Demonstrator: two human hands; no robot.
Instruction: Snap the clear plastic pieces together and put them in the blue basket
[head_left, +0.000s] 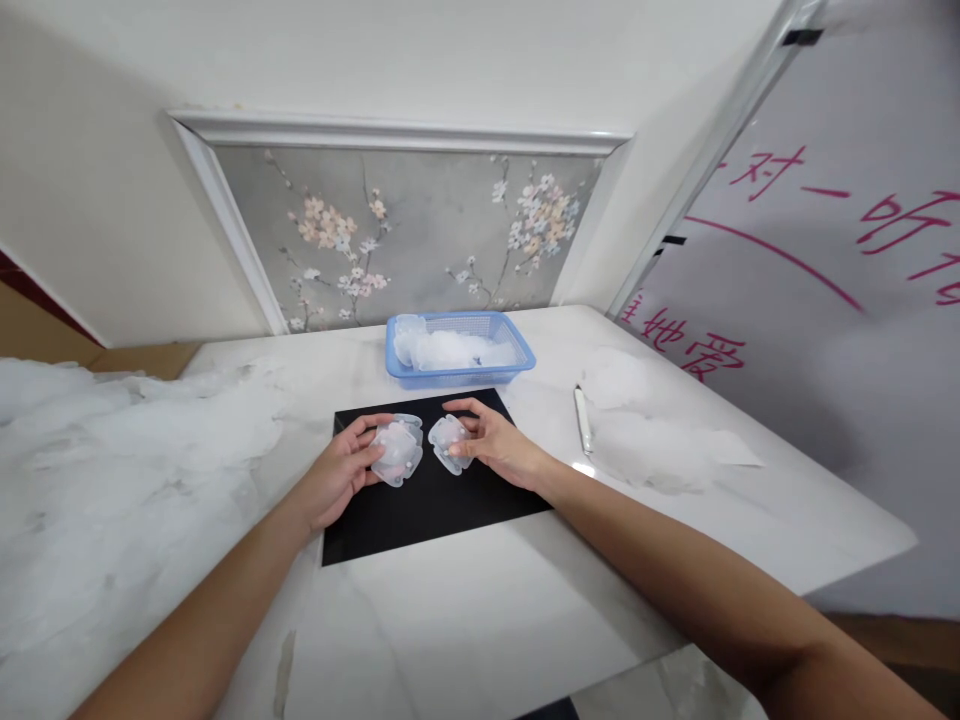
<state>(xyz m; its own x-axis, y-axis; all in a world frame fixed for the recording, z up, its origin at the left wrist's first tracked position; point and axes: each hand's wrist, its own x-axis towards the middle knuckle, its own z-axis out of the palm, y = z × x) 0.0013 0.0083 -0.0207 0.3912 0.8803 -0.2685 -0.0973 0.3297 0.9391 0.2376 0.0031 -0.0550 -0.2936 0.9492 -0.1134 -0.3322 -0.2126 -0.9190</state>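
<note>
Above a black mat [420, 510] on the white table, my left hand [345, 468] grips a translucent plastic piece [400, 450] with rounded lobes and small round holes or studs. A similar translucent plastic piece [448, 440] is pinched between the thumb and fingers of my right hand [487, 442]. The two pieces are close together, with a narrow gap between them. Whether each is a single piece or a small stack, I cannot tell.
Behind the mat stands a blue basket [465, 377] of whitish translucent pieces. A white pen-like cutter [583, 420] lies to the right, near loose translucent pieces [660, 450]. A big heap of translucent pieces [120, 500] covers the left side. A whiteboard [810, 400] borders the right.
</note>
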